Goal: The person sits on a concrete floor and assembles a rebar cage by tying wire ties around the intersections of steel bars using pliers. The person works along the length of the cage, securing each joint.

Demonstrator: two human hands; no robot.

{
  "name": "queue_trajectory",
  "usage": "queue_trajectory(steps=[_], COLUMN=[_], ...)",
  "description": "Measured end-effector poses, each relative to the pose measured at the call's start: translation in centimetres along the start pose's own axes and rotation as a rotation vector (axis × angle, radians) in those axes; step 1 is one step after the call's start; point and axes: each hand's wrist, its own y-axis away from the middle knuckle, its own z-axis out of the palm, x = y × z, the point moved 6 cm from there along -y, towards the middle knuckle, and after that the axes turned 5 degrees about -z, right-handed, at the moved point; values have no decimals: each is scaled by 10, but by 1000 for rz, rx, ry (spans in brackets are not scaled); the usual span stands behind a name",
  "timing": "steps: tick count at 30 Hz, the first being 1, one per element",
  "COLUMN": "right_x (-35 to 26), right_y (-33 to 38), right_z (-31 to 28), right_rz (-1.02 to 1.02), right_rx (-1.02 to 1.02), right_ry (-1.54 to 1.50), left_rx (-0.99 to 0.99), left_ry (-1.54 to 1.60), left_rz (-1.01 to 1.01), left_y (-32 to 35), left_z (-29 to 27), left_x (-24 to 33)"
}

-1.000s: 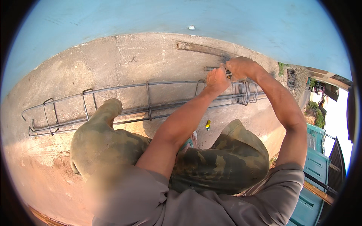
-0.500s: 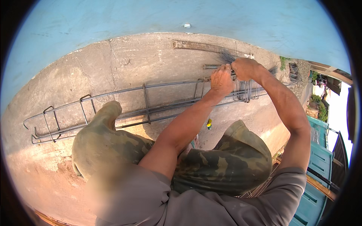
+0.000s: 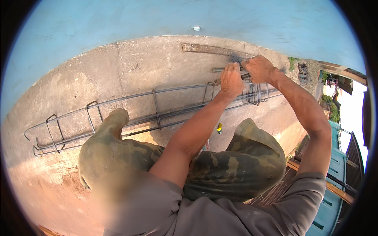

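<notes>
My left hand (image 3: 232,79) is closed in a fist above the upper bar of a long steel rebar cage (image 3: 141,93). Just right of it, my right hand (image 3: 260,69) is also closed, its fingers turned toward the left. A short dark rod (image 3: 245,76) shows between the two hands; which hand grips it I cannot tell. Fine grey wires (image 3: 236,58) fan out beside the right fingers. Below the hands, several stirrups (image 3: 256,93) stand bunched on the cage's bars. What lies inside either fist is hidden.
The cage lies along the concrete floor (image 3: 94,65), past my camouflage-clad knees (image 3: 236,169). A wooden plank (image 3: 208,49) and a short metal bar (image 3: 217,70) lie beyond it. A blue wall (image 3: 118,23) borders the far side. A small yellow-green object (image 3: 219,128) sits between my legs.
My right hand has shifted slightly right and up, widening the gap from the left hand, so the dark rod shows more between them. Both hands remain closed.
</notes>
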Motion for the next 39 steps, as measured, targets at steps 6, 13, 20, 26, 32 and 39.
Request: queue_trajectory(steps=[6,13,20,26,32,39], right_x=[8,-36,13,16,-6,21], right_y=[2,31,-2,9,21,12], right_z=[4,-21,30,14,9,38], right_rz=[244,-113,9,218,-52,275], right_rx=[-502,525,-3,-492,368,-626], right_ry=[-450,660,34,-638,292,-885], left_rx=[-248,-866,-366,-353,-862,-301], left_ry=[100,180,115,74,158,27], left_rz=[-113,-277,-102,-54,-263,55], left_y=[3,-34,-19,-5,-31,5], left_z=[12,12,8,14,16,-2], left_x=[3,-22,-3,-1,-17,6])
